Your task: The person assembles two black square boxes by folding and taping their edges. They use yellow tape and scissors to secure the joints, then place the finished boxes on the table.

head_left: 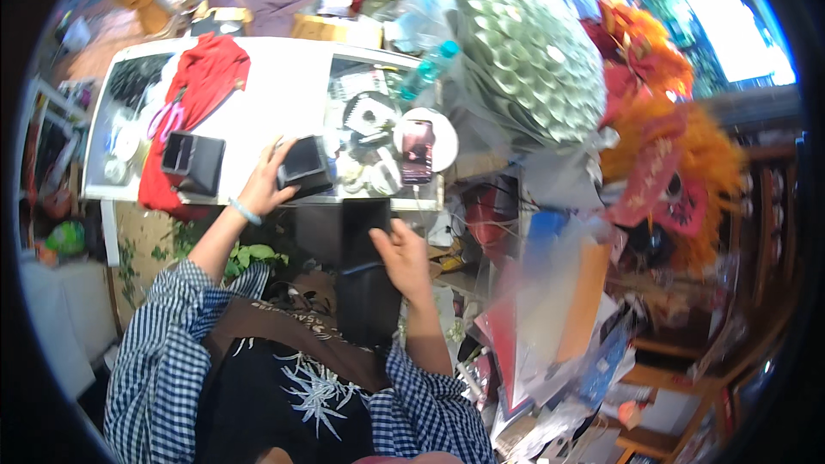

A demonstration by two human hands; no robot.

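Two black things occupy the hands: a small black box [302,165] at the near edge of the white table [284,86], gripped by the left hand [265,185], and a flat black panel [365,223] below the table edge, held by the right hand [404,258] (fingers curled on its side). Another open black box [192,161] sits left on a red cloth [202,77]; a phone [418,150] lies right.

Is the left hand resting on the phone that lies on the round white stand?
No, the left hand grips a small black box, apart from the phone.
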